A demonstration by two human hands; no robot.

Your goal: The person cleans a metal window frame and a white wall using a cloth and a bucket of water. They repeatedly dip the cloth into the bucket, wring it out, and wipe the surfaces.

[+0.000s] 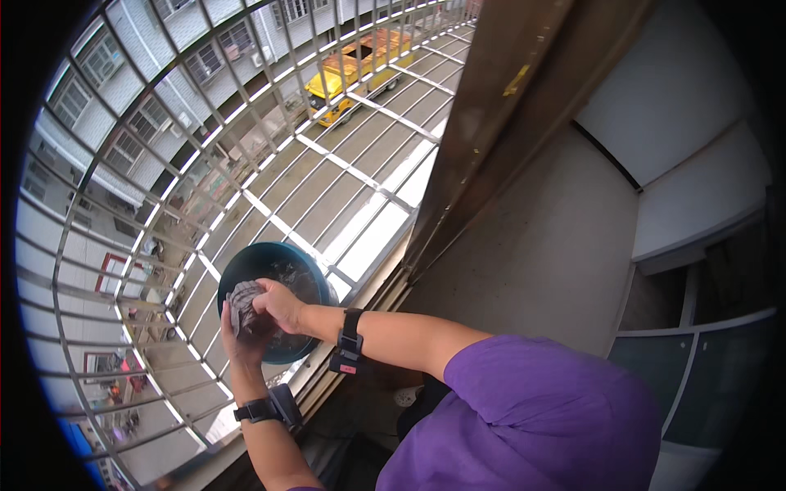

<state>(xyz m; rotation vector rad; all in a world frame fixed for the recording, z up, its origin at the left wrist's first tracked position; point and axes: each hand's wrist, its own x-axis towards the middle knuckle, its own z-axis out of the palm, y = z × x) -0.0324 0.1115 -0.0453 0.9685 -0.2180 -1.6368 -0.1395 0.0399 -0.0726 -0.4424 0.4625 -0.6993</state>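
Both my hands meet over a round teal bucket [311, 260] that stands on the bars of the window cage. Between them is a bunched grey cloth [244, 301], wet-looking and wrinkled. My left hand [243, 348] cups it from the near left side, the fingers partly behind it. From the right, my right hand [282, 305] pinches the cloth with thumb and fingers. Inside the bucket, water [299, 282] looks dark and a little foamy. Each wrist carries a black strap with a small box on it.
Metal bars [278, 221] curve around the left and far sides, with wide gaps over the street. A brown window frame [491, 106] rises to the right of the bucket, above the sill track [381, 290]. A yellow truck [352, 74] stands below outside. White cabinets [696, 180] line the far right.
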